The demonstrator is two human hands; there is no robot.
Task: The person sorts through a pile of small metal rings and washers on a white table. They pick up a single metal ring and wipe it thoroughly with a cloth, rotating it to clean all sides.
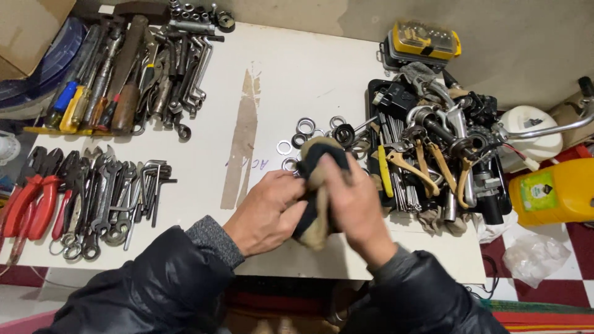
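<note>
My left hand [267, 212] and my right hand [356, 207] are closed together around a dirty black and tan rag [317, 162] over the front middle of the white table [297, 80]. The rag sticks up between the two hands and hides whatever may be inside it. Several metal washers and rings [305, 127] lie on the table just beyond the rag.
Wrenches, hex keys and red-handled pliers [93, 192] lie at the left, with hammers and screwdrivers [117, 74] behind. A black tray of metal parts and levers [433, 148] fills the right. A yellow bit case [426, 40] and a yellow jug [554, 190] stand further right.
</note>
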